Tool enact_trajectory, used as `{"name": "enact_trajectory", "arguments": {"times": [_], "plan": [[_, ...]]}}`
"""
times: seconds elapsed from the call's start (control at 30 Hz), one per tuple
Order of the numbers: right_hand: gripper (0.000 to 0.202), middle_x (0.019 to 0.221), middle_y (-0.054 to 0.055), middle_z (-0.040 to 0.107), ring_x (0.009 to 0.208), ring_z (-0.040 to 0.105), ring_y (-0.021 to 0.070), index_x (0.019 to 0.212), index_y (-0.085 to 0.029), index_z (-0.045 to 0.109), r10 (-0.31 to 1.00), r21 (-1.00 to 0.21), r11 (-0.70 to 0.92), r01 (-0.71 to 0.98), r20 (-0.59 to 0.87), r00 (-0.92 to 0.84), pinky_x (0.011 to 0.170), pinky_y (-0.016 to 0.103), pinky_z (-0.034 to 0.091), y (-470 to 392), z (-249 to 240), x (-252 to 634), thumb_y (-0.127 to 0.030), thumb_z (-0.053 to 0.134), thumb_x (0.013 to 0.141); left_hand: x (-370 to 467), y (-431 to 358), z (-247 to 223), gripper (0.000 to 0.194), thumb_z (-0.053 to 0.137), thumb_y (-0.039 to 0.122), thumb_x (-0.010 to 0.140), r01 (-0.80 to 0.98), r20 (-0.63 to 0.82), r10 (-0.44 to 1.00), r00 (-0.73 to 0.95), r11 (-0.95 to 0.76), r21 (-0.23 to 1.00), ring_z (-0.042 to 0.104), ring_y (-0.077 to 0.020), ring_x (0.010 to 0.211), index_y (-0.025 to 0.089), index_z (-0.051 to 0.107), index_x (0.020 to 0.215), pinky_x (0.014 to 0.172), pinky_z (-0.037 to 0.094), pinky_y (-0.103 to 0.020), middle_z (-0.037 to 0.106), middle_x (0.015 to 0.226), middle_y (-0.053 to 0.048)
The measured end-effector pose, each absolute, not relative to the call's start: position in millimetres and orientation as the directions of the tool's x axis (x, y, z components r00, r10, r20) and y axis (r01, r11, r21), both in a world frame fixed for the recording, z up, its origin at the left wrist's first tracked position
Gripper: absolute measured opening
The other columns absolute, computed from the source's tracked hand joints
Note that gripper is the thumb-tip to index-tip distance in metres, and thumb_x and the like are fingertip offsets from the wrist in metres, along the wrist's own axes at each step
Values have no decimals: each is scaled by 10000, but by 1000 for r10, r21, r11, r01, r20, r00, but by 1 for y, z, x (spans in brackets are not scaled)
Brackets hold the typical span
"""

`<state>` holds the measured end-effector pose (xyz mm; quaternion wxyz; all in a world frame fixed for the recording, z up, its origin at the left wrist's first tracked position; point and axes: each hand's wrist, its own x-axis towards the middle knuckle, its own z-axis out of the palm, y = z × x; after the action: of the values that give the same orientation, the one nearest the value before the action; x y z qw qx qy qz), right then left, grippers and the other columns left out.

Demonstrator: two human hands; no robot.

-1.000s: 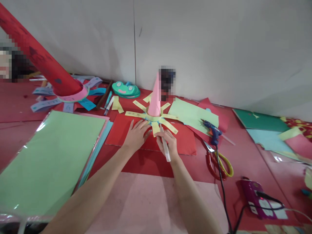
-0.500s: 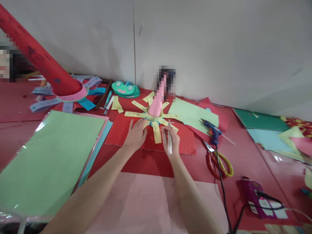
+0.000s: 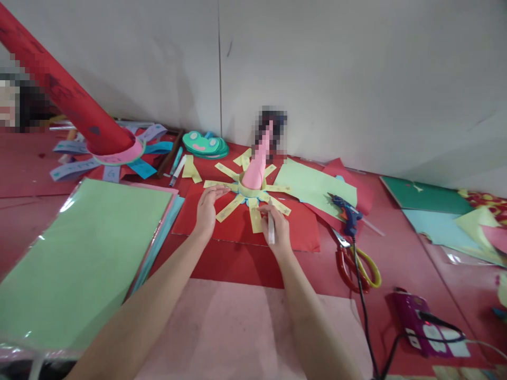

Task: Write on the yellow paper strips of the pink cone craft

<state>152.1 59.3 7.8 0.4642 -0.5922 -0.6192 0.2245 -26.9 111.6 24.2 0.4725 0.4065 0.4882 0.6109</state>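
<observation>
A pink paper cone stands inside a yellow paper ring, with yellow strips spread out around it over red card. Dark marks show on several strips. My right hand holds a white pen at the right of the front strip. On the left side of the ring, my left hand has its fingers stretched out over a side strip, holding nothing.
A glue gun and scissors lie to the right, near a purple box with cables. Green sheets are at the left. A red paper tube stands behind them; frog cutouts lie near the wall.
My left hand has moved left and a little up, uncovering the lower-left strip. My right hand with the pen has shifted slightly left.
</observation>
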Motion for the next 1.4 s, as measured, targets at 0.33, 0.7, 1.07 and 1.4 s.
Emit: {"name": "enact_trajectory", "arguments": {"times": [0.33,0.7,1.07,1.4], "plan": [[243,852,46,637,811,613,171,915,-186,691,970,-913,86,399,168,173,754,278,501,60,13,148,-208,497,771,-21,103,26,317,311,369,926,272,102,987,-123,-66,960,634,-226,1037,187,570,949,949,455,-386,696,993,-84],[264,922,50,694,878,621,217,970,-222,674,957,-824,222,522,288,48,815,352,510,63,9,152,-179,512,765,-15,89,21,314,495,270,925,751,282,872,400,-488,445,454,-236,1290,213,541,1230,1125,277,-475,510,1370,-93],[237,937,55,703,867,639,209,966,-216,664,948,-829,249,502,314,49,826,357,511,64,4,150,-161,511,794,-13,82,22,487,580,402,873,850,70,879,471,-473,229,267,-315,1408,256,505,1332,1125,156,-609,362,1489,-121],[224,913,46,705,843,631,211,956,-217,671,945,-804,240,543,321,57,815,356,519,64,5,150,-207,510,801,-14,83,22,465,490,371,916,804,76,831,551,-553,218,321,-286,1384,221,475,1356,1133,164,-586,408,1464,-110]]}}
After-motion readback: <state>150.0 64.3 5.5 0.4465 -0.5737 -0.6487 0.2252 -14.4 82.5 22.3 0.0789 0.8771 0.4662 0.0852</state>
